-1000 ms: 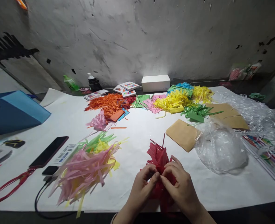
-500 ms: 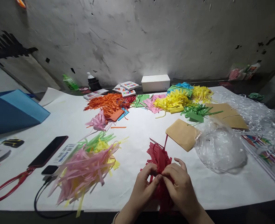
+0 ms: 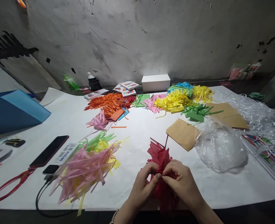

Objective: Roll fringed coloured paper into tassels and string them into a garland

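Note:
A bundle of red tissue-paper fringe (image 3: 159, 154) lies near the table's front edge, its strips fanning forward and back from a gathered middle. My left hand (image 3: 145, 182) pinches that middle from the left, thumb against fingers. From the right, my right hand (image 3: 180, 180) pinches the same spot, its fingertips almost touching the left ones. What exactly lies between the fingertips is too small to make out beyond red paper. To the left rests a loose heap of pink paper strips (image 3: 86, 169) mixed with yellow and green.
A brown paper envelope (image 3: 183, 133) and a clear plastic bag (image 3: 221, 152) sit to the right. Orange fringe (image 3: 104, 104), yellow fringe (image 3: 174, 100) and a white box (image 3: 155, 83) line the back. A phone (image 3: 50, 151) and a blue folder (image 3: 18, 109) are at left.
The raised fingers of my right hand have curled in, and its wrist has swung slightly outward. The red bundle's middle stays pinched while its strips shift a little.

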Demonstrator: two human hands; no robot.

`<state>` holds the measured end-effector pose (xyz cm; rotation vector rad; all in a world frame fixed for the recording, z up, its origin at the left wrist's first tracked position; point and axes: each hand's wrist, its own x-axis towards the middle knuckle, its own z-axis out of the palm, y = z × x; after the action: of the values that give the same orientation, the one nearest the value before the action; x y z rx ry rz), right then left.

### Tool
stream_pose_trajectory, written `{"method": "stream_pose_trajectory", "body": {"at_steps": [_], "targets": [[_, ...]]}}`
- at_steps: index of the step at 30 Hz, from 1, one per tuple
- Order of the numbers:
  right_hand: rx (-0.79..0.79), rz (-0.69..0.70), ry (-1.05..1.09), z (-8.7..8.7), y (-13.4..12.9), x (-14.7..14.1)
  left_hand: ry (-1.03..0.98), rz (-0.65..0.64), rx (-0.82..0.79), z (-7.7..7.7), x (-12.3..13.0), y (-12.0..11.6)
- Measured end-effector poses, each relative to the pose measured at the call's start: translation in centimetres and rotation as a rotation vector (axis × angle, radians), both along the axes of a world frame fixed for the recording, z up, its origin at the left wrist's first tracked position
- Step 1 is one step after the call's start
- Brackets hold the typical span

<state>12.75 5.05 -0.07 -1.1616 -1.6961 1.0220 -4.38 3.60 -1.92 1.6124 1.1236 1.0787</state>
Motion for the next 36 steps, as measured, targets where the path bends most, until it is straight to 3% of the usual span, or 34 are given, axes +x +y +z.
{"method": "stream_pose_trajectory", "body": {"at_steps": [4, 8, 13, 16, 21, 24, 29, 36], "targets": [[-0.21, 0.091, 0.105, 0.6, 0.5, 0.6, 0.03, -0.002, -0.028, 0.0, -0.2, 0.0], [-0.162, 0.154, 0.139, 0.9, 0.6, 0.9, -0.026, -0.006, -0.071, -0.1, -0.2, 0.0], [-0.104, 0.133, 0.118, 0.5, 0.4, 0.8, -0.134, -0.009, -0.111, -0.4, 0.0, -0.2], [-0.015, 0.128, 0.075, 0.2, 0.2, 0.8, -0.184, 0.01, -0.164, -0.7, -0.1, -0.3], [0.369, 0.045, -0.161, -0.2, -0.8, 0.6, -0.336, 0.049, -0.312, -1.1, -0.2, -0.3], [0.491, -0.002, -0.318, -0.5, -1.8, 0.2, -0.409, 0.08, -0.361, -1.1, 0.1, -0.3], [0.622, -0.143, -0.41, -0.8, -2.9, -0.7, -0.386, 0.092, -0.328, -0.7, 0.6, -0.4], [0.58, -0.116, -0.28, -1.1, -2.4, -0.5, -0.229, 0.095, -0.175, -0.5, 0.7, -0.7]]}}
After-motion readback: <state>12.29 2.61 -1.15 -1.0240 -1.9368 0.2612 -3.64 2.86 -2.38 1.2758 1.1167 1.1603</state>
